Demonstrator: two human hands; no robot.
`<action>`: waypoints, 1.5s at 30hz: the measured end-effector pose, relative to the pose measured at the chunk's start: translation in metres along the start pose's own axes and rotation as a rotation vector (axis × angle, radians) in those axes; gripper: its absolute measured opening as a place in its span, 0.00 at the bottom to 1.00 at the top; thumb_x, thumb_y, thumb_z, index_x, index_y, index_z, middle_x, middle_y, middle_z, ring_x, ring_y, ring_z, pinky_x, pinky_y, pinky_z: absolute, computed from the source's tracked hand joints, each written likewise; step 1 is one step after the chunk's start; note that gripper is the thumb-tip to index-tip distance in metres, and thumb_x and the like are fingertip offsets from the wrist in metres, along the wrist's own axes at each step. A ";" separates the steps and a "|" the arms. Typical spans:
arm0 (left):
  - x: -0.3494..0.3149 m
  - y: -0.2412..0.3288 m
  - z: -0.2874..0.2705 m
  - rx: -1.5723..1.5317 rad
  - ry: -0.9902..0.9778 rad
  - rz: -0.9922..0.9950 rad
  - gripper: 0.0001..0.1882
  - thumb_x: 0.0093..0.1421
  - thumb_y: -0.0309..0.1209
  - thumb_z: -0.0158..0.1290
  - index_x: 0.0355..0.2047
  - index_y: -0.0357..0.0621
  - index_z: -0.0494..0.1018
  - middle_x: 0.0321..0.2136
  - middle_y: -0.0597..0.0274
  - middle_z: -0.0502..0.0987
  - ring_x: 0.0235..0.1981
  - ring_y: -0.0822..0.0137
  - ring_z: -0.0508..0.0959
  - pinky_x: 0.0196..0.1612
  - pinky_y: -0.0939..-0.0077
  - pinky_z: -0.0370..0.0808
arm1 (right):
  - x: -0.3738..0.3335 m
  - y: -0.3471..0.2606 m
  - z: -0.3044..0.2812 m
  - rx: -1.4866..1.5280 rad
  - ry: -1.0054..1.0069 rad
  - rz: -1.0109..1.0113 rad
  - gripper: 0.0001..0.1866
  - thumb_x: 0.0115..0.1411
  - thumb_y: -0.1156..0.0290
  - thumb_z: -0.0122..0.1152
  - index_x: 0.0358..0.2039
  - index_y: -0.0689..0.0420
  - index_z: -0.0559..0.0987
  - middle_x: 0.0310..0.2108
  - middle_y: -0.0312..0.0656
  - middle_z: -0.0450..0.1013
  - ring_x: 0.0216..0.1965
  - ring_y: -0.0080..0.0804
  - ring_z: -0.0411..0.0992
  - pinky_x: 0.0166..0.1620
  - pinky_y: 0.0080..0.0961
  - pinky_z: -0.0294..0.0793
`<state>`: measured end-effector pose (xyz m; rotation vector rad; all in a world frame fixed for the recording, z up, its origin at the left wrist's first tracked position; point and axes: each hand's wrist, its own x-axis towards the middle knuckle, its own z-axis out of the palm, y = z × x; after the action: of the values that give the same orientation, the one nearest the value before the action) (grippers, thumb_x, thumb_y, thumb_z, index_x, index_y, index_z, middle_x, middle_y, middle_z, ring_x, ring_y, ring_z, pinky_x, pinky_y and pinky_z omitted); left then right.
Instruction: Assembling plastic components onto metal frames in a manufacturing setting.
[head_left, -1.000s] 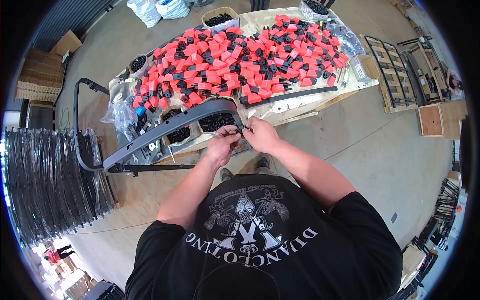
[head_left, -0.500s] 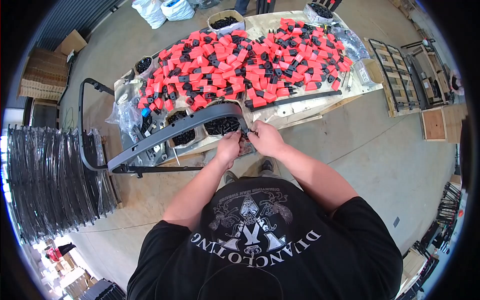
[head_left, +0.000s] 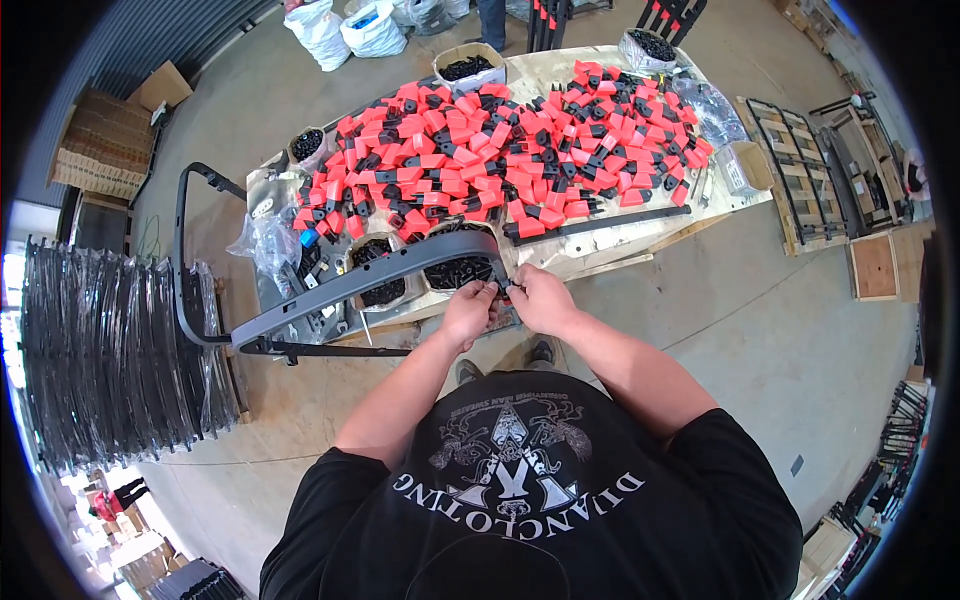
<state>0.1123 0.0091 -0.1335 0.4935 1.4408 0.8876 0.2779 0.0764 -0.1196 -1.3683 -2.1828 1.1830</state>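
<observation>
A dark grey tubular frame [head_left: 375, 273] with a rounded bend rests across the table's near left side, its bent end coming down between my hands. My left hand [head_left: 468, 313] is closed, thumb and forefinger pinched together beside that end. Whatever small part they hold is hidden. My right hand [head_left: 543, 301] is closed too, its fingertips gripping the lower end of the tube from the right. Just behind the frame stand two open bags of small black parts, the right one [head_left: 447, 275] close to my left hand and the left one [head_left: 384, 293] farther along.
Red and black plastic pieces [head_left: 460, 160] lie heaped over the table [head_left: 590, 236]. A black bar [head_left: 605, 224] lies along its near edge. Boxes of black fasteners [head_left: 470, 75] stand at the back. Wrapped black frames [head_left: 120, 355] are stacked at left; a pallet [head_left: 800, 175] lies at right.
The whole picture has shifted slightly down and right as my head moved. Both hands stay at the frame's bent end, with only small finger movements.
</observation>
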 end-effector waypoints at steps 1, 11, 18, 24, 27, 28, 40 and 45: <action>0.000 -0.004 0.000 0.001 0.005 0.003 0.14 0.74 0.38 0.46 0.34 0.43 0.72 0.22 0.69 0.70 0.23 0.73 0.69 0.26 0.77 0.67 | 0.001 0.000 0.000 -0.019 0.001 -0.012 0.12 0.60 0.67 0.63 0.35 0.64 0.75 0.29 0.57 0.77 0.35 0.58 0.77 0.39 0.47 0.75; -0.003 -0.029 -0.008 0.646 0.214 0.540 0.14 0.69 0.36 0.52 0.42 0.36 0.77 0.34 0.45 0.80 0.36 0.47 0.81 0.40 0.61 0.77 | 0.001 0.003 -0.006 0.053 -0.129 0.029 0.14 0.60 0.65 0.62 0.35 0.65 0.77 0.31 0.57 0.78 0.36 0.53 0.79 0.40 0.44 0.77; -0.022 -0.025 -0.086 0.658 0.700 0.485 0.14 0.61 0.34 0.61 0.43 0.37 0.78 0.32 0.52 0.82 0.32 0.57 0.82 0.40 0.64 0.79 | -0.037 0.058 -0.019 0.879 -0.317 0.387 0.12 0.64 0.63 0.63 0.34 0.60 0.78 0.21 0.35 0.72 0.22 0.26 0.71 0.27 0.28 0.71; 0.026 -0.022 -0.187 1.109 0.890 0.391 0.22 0.60 0.44 0.57 0.45 0.37 0.78 0.38 0.47 0.82 0.44 0.47 0.81 0.50 0.55 0.77 | -0.080 0.082 0.003 0.762 -0.361 0.625 0.12 0.65 0.63 0.60 0.35 0.59 0.78 0.24 0.36 0.70 0.25 0.25 0.70 0.27 0.26 0.70; 0.061 0.008 -0.176 1.205 0.709 0.273 0.33 0.63 0.55 0.50 0.53 0.37 0.76 0.51 0.47 0.80 0.54 0.46 0.78 0.58 0.55 0.73 | -0.091 0.077 0.011 0.670 -0.364 0.603 0.12 0.65 0.63 0.60 0.35 0.59 0.78 0.26 0.36 0.71 0.25 0.25 0.71 0.27 0.26 0.71; 0.061 0.010 -0.173 0.989 0.741 0.190 0.33 0.63 0.55 0.50 0.56 0.39 0.75 0.55 0.46 0.77 0.58 0.47 0.75 0.61 0.56 0.71 | -0.093 0.064 0.011 0.652 -0.348 0.580 0.10 0.66 0.66 0.59 0.35 0.60 0.76 0.24 0.37 0.71 0.24 0.27 0.70 0.27 0.26 0.70; -0.118 0.006 -0.191 0.228 -0.248 0.179 0.14 0.69 0.41 0.53 0.38 0.43 0.78 0.23 0.66 0.76 0.22 0.75 0.74 0.25 0.78 0.71 | -0.103 -0.096 0.137 1.314 -0.229 0.448 0.21 0.70 0.49 0.53 0.41 0.58 0.77 0.30 0.38 0.74 0.30 0.30 0.73 0.31 0.29 0.70; -0.197 0.003 -0.234 0.494 -0.314 0.288 0.16 0.70 0.37 0.52 0.48 0.35 0.76 0.30 0.62 0.79 0.28 0.73 0.78 0.32 0.74 0.76 | -0.076 -0.178 0.222 1.402 -0.430 0.301 0.21 0.70 0.52 0.49 0.46 0.59 0.77 0.38 0.42 0.78 0.38 0.38 0.76 0.42 0.38 0.75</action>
<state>-0.0960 -0.1903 -0.0317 1.1817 1.3094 0.6322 0.0698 -0.1316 -0.1057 -0.7662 -0.7208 2.5048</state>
